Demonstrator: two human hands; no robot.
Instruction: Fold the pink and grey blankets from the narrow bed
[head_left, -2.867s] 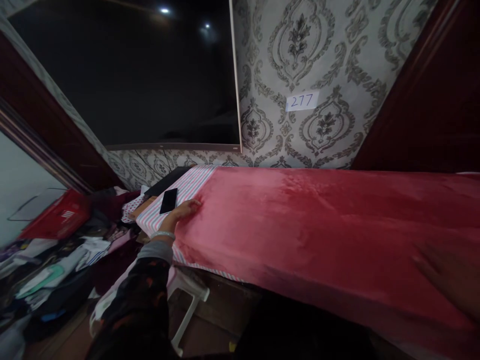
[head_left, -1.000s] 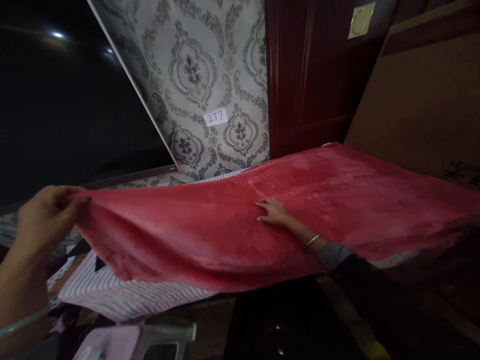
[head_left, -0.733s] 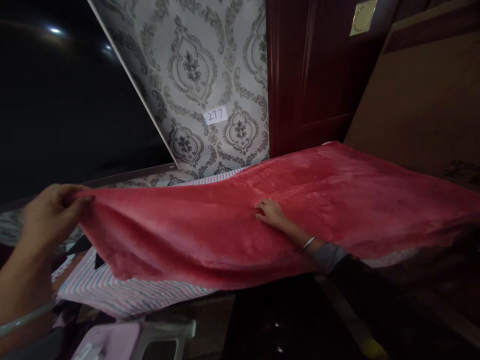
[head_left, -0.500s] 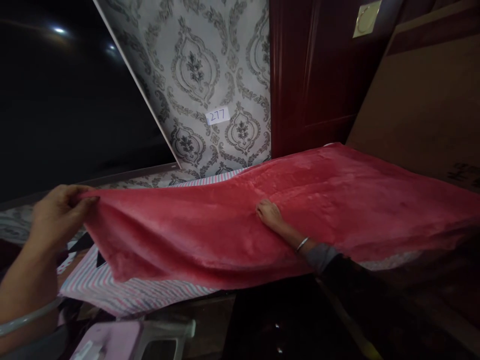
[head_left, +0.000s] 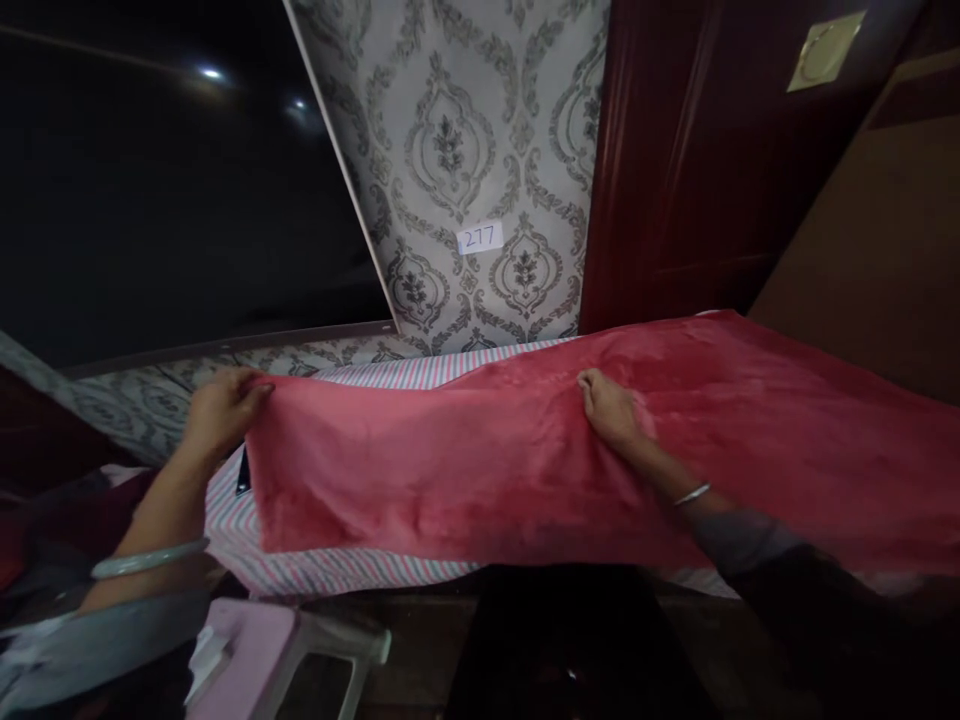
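Observation:
A plush red blanket (head_left: 450, 460) stretches across a surface covered by a striped cloth (head_left: 330, 575). At its far left corner, my left hand (head_left: 225, 405) pinches the edge and holds it slightly raised. My right hand (head_left: 609, 408) is closed on the blanket's fabric near its middle, with small folds gathered around the fingers. The blanket's right part lies spread out flat toward the right edge of the view. Beneath the left end, a small dark object (head_left: 243, 472) sticks out, mostly hidden by the blanket.
A large dark screen (head_left: 187, 190) stands behind on the left. Patterned wallpaper with a paper label (head_left: 480, 237) is at the back, beside a dark red door panel (head_left: 675, 150). A cardboard box (head_left: 877, 230) leans at right. Below is a pink stool (head_left: 247, 640) with tissue on it.
My left hand has brought the blanket's corner inward and over the striped cloth. The right hand still grips the fabric. The whole view has shifted, so things appear further right.

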